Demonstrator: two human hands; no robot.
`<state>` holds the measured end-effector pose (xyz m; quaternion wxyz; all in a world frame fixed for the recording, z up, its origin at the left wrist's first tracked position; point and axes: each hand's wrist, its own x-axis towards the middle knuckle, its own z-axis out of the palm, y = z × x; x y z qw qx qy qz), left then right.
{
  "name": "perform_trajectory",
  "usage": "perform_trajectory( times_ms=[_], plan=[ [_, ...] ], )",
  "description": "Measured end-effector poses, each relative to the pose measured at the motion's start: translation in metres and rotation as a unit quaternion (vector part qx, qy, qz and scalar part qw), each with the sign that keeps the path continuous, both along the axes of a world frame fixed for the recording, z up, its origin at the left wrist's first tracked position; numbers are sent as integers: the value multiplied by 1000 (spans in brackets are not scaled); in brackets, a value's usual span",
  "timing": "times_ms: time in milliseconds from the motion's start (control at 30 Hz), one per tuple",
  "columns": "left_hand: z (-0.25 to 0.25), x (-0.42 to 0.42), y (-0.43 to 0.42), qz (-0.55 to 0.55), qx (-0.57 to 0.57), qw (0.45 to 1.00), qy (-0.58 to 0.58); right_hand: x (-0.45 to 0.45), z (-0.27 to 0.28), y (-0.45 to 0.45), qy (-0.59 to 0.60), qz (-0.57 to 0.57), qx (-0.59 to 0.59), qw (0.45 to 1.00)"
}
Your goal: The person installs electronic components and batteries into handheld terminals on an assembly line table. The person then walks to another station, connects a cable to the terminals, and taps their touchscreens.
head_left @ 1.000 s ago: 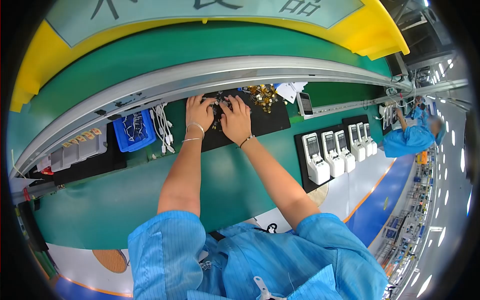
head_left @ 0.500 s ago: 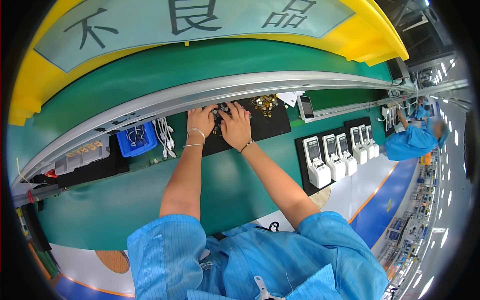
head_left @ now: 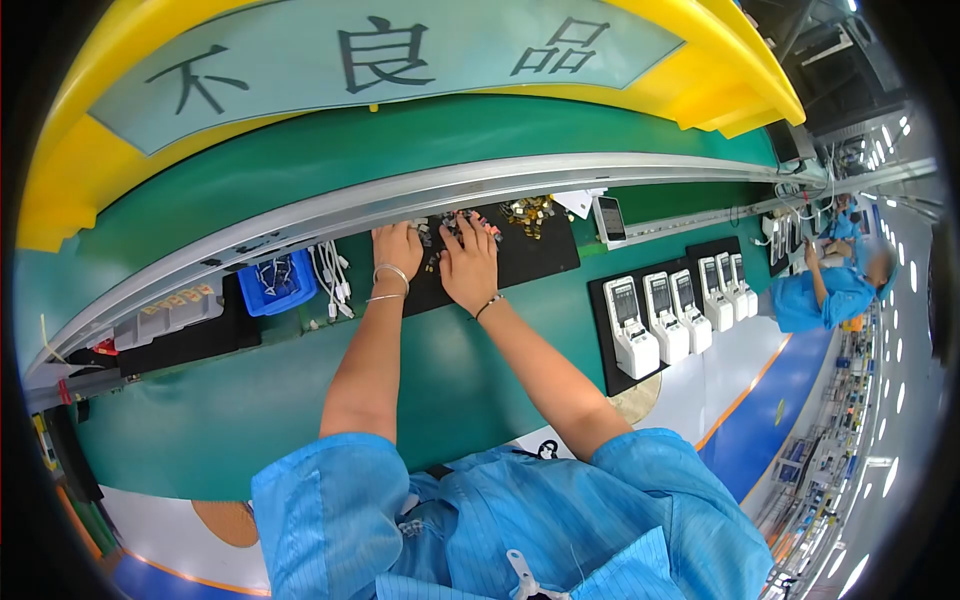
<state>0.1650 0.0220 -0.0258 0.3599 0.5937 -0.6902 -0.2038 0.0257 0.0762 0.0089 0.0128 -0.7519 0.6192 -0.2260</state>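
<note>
Small dark parts (head_left: 427, 238) lie on one black mat (head_left: 545, 258), on the green bench (head_left: 450, 360), between and under the two hands (too many and too small to count); at the far left sits one grey tray (head_left: 135, 333) with a row of small yellowish pieces, whose number I cannot tell; next comes one blue bin (head_left: 282, 304) with thin metallic pieces inside; just beside it lies one bundle of white cables (head_left: 332, 280). The left hand (head_left: 397, 248), two bands on its wrist, rests at the parts' left edge; its fingers lie close together, tips partly hidden, so I cannot tell whether they pinch anything; the right hand (head_left: 470, 262), one dark bracelet on its wrist, has its fingers somewhat spread, tips among the parts. Right of it is one heap of gold-coloured pieces (head_left: 528, 214), uncountable; then one handheld device (head_left: 609, 218) with a dark screen; then six white units (head_left: 633, 345) in a row; farther right, one co-worker in blue (head_left: 825, 298) stands nearest.
</note>
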Motion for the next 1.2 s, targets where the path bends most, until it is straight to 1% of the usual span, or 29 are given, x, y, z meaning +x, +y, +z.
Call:
perform_trajectory(
  times_ms=[100, 133, 233, 300, 367, 433, 500, 600, 667, 700, 833, 900, 967, 1033, 1167, 1200],
  plan=[
    [7, 7, 14, 26, -54, 997, 52, -4, 1, -8, 20, -28, -20, 999],
    [24, 8, 26, 30, -118, 990, 70, -5, 2, -12, 22, -24, -36, 999],
    [46, 27, 79, 64, -148, 985, 69, -10, 3, -19, 27, 10, -4, 1000],
    [39, 51, 133, 87, -108, 988, 63, -9, 3, -20, 9, 31, -1, 999],
    [25, 83, 197, 109, -64, 992, 2, -5, -1, -22, -2, 34, 1, 999],
    [21, 114, 265, 178, 12, 984, -3, -2, -2, -25, -19, 58, -17, 998],
    [13, 147, 328, 244, 52, 966, -75, -1, 1, -25, -1, 83, -25, 996],
    [15, 177, 398, 349, 123, 922, -116, 5, -4, -23, 24, 97, -36, 994],
    [15, 186, 419, 333, 141, 922, -142, 2, -7, -25, 46, 125, -51, 990],
    [12, 190, 423, 321, 147, 923, -154, 0, -9, -27, 57, 118, -42, 990],
    [9, 185, 410, 339, 164, 912, -163, -19, 0, -25, 6, 120, -86, 989],
    [10, 191, 404, 299, 176, 923, -164, -34, 5, -6, -26, 97, -102, 990],
    [14, 201, 400, 245, 193, 933, -181, -48, 9, 31, -49, 65, -104, 991],
    [18, 214, 393, 180, 213, 936, -215, -57, 7, 88, -30, 13, -84, 996],
    [21, 248, 376, 56, 192, 949, -245, -50, -22, 226, 4, -49, -9, 999],
    [22, 256, 372, 26, 178, 952, -248, -43, -36, 258, 21, -60, -11, 998]
  ],
)
